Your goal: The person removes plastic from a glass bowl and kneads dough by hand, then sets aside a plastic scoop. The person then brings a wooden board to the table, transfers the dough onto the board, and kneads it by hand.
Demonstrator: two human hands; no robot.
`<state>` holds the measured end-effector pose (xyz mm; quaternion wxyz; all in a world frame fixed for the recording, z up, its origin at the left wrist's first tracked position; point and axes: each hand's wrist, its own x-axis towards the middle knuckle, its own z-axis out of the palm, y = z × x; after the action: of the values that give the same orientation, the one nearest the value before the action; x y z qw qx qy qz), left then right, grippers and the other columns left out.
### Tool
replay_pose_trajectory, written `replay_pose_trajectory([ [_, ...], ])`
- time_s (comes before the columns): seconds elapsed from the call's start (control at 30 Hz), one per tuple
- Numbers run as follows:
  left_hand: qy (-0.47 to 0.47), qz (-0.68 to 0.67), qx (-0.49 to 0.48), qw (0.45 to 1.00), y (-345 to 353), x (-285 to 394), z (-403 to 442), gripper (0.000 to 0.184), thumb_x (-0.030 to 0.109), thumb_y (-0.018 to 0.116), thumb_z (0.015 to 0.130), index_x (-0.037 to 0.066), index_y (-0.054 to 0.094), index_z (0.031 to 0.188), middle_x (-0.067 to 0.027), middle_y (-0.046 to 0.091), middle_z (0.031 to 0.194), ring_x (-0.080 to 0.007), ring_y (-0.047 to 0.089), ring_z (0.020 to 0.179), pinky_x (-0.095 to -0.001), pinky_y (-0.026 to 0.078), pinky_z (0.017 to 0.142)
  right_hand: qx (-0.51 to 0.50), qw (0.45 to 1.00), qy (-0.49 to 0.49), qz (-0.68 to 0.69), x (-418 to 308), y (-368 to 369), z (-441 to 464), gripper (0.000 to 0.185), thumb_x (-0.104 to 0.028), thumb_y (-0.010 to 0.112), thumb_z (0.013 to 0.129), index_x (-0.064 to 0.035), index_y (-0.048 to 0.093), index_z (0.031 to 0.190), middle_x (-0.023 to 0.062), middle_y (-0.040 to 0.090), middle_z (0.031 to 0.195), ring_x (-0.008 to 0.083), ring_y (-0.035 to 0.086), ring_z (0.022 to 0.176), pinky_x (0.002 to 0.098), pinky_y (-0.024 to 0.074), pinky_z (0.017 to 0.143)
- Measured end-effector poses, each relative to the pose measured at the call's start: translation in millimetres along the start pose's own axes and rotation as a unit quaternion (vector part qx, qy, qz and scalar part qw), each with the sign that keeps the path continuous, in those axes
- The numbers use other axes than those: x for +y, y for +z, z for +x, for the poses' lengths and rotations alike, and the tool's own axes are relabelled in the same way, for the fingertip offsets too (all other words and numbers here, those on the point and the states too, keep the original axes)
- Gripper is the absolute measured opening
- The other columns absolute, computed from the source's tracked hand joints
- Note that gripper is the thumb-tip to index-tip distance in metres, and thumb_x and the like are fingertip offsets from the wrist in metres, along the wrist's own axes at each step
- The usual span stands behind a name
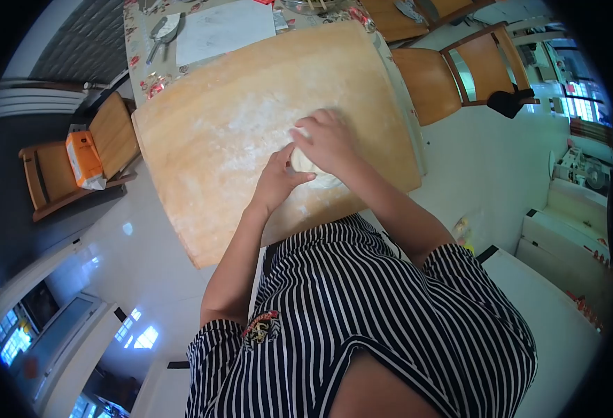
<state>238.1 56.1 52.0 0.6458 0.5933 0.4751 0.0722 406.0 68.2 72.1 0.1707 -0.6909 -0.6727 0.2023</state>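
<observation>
A pale lump of dough lies on a large wooden board dusted with white flour. My left hand cups the dough from its left and near side, the thumb stretched along the near edge. Over the right and far side of the dough curves my right hand, its fingers bent and partly hiding the lump. Both hands touch the dough. Loose flour is smeared across the board to the left of my hands and beyond them.
Beyond the board, a patterned tablecloth carries a scoop with white powder and a white sheet of paper. At the left, an orange package sits on a wooden chair. Another wooden chair stands at the right.
</observation>
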Motion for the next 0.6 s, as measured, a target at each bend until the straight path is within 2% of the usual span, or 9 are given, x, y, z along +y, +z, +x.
replay_pose_trajectory([
  [0.07, 0.02, 0.069, 0.107, 0.992, 8, -6, -8, 0.079, 0.028, 0.083, 0.077, 0.004, 0.047, 0.142, -0.0158, 0.055, 0.119, -0.0255, 0.055, 0.098, -0.0356, 0.046, 0.09, 0.111, 0.975, -0.184, -0.053, 10, 25, 2, 0.029, -0.03, 0.061, 0.093, -0.0092, 0.073, 0.108, 0.0085, 0.069, 0.118, 0.0267, 0.061, 0.111, 0.0389, 0.0483, 0.093],
  [0.1, 0.02, 0.07, 0.098, 0.992, 12, -9, -12, 0.079, 0.028, 0.083, 0.077, 0.004, 0.047, 0.142, -0.0158, 0.055, 0.119, -0.0255, 0.055, 0.098, -0.0356, 0.046, 0.09, 0.111, 0.977, -0.176, -0.056, 7, 25, -5, 0.029, -0.03, 0.061, 0.093, -0.0092, 0.073, 0.108, 0.0085, 0.069, 0.118, 0.0267, 0.061, 0.111, 0.0389, 0.0483, 0.093],
  [0.17, 0.164, 0.165, 0.132, 0.964, 24, -13, -16, 0.078, 0.026, 0.083, 0.076, 0.0, 0.046, 0.14, -0.021, 0.052, 0.129, -0.0347, 0.05, 0.118, -0.0404, 0.042, 0.103, -0.039, 0.989, -0.143, 0.011, -4, 20, -28, 0.03, -0.027, 0.061, 0.092, -0.0083, 0.072, 0.112, 0.0075, 0.069, 0.119, 0.0272, 0.062, 0.111, 0.039, 0.0497, 0.093],
  [0.27, 0.191, 0.215, 0.223, 0.932, 53, -37, -14, 0.079, 0.024, 0.082, 0.074, -0.004, 0.045, 0.138, -0.024, 0.046, 0.139, -0.042, 0.042, 0.128, -0.0446, 0.039, 0.109, 0.058, 0.987, -0.149, 0.014, -9, 16, -53, 0.03, -0.024, 0.063, 0.088, -0.0074, 0.072, 0.11, 0.0065, 0.069, 0.118, 0.0274, 0.064, 0.108, 0.0389, 0.0509, 0.091],
  [0.33, 0.187, 0.2, 0.214, 0.938, 58, -41, -9, 0.077, 0.021, 0.079, 0.074, -0.004, 0.044, 0.138, -0.0258, 0.043, 0.141, -0.044, 0.044, 0.125, -0.0463, 0.041, 0.106, 0.094, 0.982, -0.162, -0.005, -3, 23, -55, 0.029, -0.021, 0.063, 0.084, -0.0067, 0.072, 0.108, 0.0057, 0.069, 0.116, 0.0275, 0.064, 0.106, 0.0404, 0.0507, 0.091],
  [0.4, 0.187, 0.316, 0.241, 0.898, 57, -42, 0, 0.075, 0.018, 0.076, 0.077, -0.004, 0.041, 0.14, -0.0269, 0.045, 0.139, -0.0437, 0.046, 0.122, -0.0463, 0.043, 0.103, 0.142, 0.967, -0.209, -0.04, 4, 30, -48, 0.027, -0.022, 0.064, 0.083, -0.0074, 0.071, 0.104, 0.0065, 0.069, 0.111, 0.0255, 0.063, 0.103, 0.0399, 0.0494, 0.094],
  [0.43, 0.199, 0.266, 0.262, 0.906, 52, -41, 4, 0.066, 0.016, 0.073, 0.078, -0.004, 0.043, 0.134, -0.0255, 0.051, 0.125, -0.0431, 0.05, 0.113, -0.0462, 0.047, 0.094, 0.159, 0.964, -0.21, -0.037, 7, 36, -39, 0.024, -0.022, 0.064, 0.082, -0.0081, 0.071, 0.101, 0.0056, 0.069, 0.106, 0.024, 0.063, 0.1, 0.0395, 0.0495, 0.089],
  [0.53, 0.108, 0.262, 0.21, 0.936, 39, -43, 24, 0.057, 0.015, 0.073, 0.076, -0.002, 0.047, 0.124, -0.0215, 0.053, 0.11, -0.0419, 0.052, 0.103, -0.0472, 0.049, 0.085, 0.157, 0.97, -0.185, -0.007, 16, 45, -16, 0.014, -0.02, 0.064, 0.081, -0.0098, 0.069, 0.089, 0.0021, 0.068, 0.096, 0.023, 0.062, 0.092, 0.0383, 0.0481, 0.08],
  [0.6, 0.118, 0.265, 0.217, 0.932, 26, -41, 38, 0.055, 0.013, 0.073, 0.073, 0.001, 0.046, 0.119, -0.0184, 0.051, 0.101, -0.0409, 0.053, 0.099, -0.048, 0.05, 0.08, 0.14, 0.975, -0.17, -0.006, 21, 53, 1, 0.01, -0.02, 0.064, 0.08, -0.0104, 0.067, 0.081, 0.0016, 0.066, 0.09, 0.0231, 0.061, 0.087, 0.0381, 0.0465, 0.076],
])
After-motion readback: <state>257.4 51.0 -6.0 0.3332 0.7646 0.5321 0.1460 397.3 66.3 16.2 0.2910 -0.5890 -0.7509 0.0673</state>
